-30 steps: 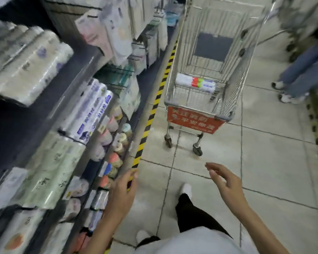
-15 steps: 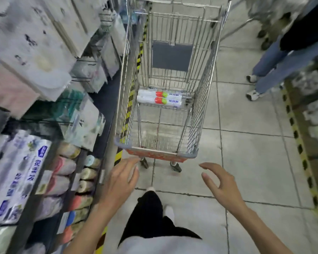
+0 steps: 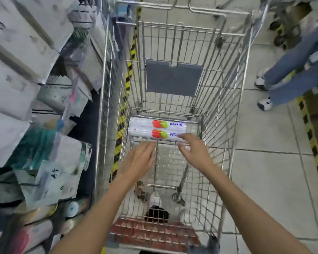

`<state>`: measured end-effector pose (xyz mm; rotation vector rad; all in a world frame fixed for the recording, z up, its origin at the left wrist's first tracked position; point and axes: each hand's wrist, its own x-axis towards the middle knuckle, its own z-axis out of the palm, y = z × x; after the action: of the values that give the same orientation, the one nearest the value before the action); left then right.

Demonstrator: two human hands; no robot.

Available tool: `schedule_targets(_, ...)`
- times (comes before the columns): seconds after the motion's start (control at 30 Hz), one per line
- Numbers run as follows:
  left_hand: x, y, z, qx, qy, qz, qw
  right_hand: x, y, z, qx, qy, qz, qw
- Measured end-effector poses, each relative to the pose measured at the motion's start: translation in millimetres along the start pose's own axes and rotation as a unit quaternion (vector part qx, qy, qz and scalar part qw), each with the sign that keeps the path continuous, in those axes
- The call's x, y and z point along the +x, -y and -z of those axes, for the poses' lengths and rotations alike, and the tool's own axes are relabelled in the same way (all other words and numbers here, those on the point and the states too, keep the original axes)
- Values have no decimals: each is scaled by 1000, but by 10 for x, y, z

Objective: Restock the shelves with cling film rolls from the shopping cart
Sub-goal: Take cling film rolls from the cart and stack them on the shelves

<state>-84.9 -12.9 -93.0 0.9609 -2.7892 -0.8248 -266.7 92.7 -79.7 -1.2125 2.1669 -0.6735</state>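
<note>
Count: one cart (image 3: pixel 226 110) and two cling film rolls (image 3: pixel 174 124). Both rolls lie flat on the basket floor at its far edge, side by side and touching, with their long sides across the cart. The far roll (image 3: pixel 141 123) sits against the foot of the grey flap (image 3: pixel 173 77); the near roll (image 3: pixel 140 133) is just in front of it.

Hands: two, both inside the basket and holding nothing. The left hand (image 3: pixel 141 158) is flat with loose fingers, just short of the near roll. The right hand (image 3: pixel 193 151) has spread, slightly bent fingers, its fingertips at the right end of the near roll. We cannot tell whether they touch it.

Surroundings: shelves (image 3: pixel 50 110) with hanging packets (image 3: pixel 17 57) stand close along the cart's left wall. Striped tape (image 3: pixel 121 125) on the floor shows through the wire. There is a red plate (image 3: pixel 151 233) on the cart's near edge. Beyond the far right corner stands another person (image 3: pixel 292 70), with two pale shoes (image 3: pixel 263 104) visible.
</note>
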Motion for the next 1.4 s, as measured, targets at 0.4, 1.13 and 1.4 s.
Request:
schedule_targets(0.4, 1379, 1266, -1357, 237, 124, 67, 961, 2243, -959, -1275, -176, 166, -33, 970)
schedule_targets(1.13, 799, 671, -841, -145, 182, 312, 921, 1488, -38, -28, -24, 117, -125, 985)
schedule_targets(1.4, 153, -216, 493, -605, -29, 352, 714, 218, 719, 811, 268, 103, -118, 950)
